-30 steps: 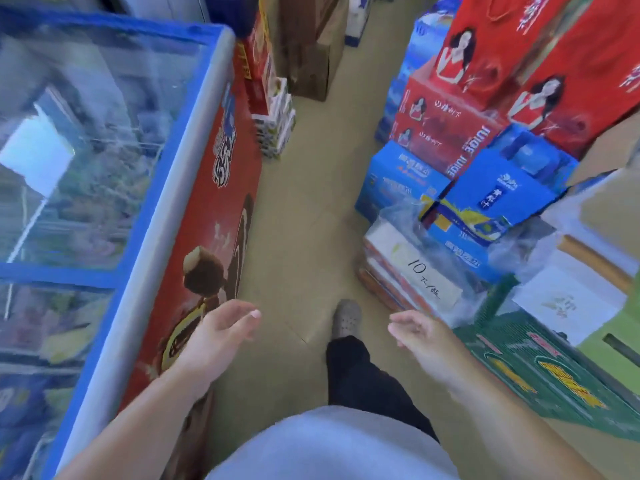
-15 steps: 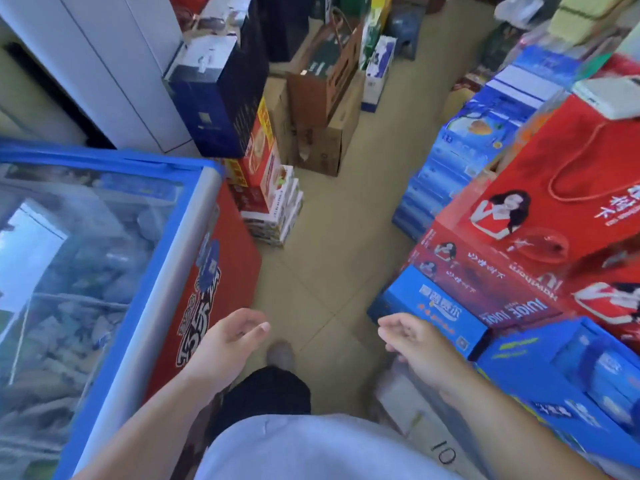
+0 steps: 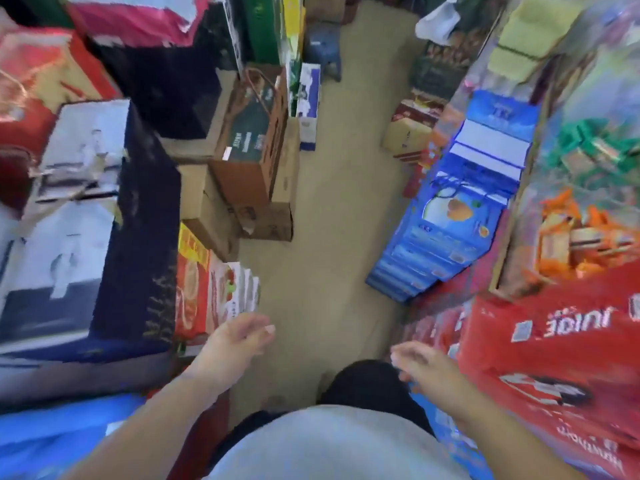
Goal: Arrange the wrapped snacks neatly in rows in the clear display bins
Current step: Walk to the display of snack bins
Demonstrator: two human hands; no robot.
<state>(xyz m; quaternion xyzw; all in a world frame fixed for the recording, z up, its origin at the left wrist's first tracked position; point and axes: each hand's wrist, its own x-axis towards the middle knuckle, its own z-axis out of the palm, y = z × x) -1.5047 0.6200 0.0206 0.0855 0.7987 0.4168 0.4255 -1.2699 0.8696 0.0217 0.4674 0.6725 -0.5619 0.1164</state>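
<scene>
Our left hand (image 3: pixel 235 344) at seven o'clock and right hand (image 3: pixel 427 372) at five o'clock hang with fingers loose, holding nothing. Orange wrapped snacks (image 3: pixel 575 233) lie at three o'clock.

Between the left fingers (image 3: pixel 264 330) and the right fingers (image 3: pixel 403 351), the floor (image 3: pixel 329 244) is showing plain beige. Just beyond the left fingers, packs (image 3: pixel 225 292) are showing red and white, beside a navy box (image 3: pixel 145 258) with gold lettering. Right of the right fingers, a red box (image 3: pixel 554 362) is carrying white lettering. Farther ahead, blue boxes (image 3: pixel 446 244) are showing an orange picture. The person is wearing a pale grey shirt (image 3: pixel 329 445) and black trousers (image 3: pixel 363 382).
</scene>
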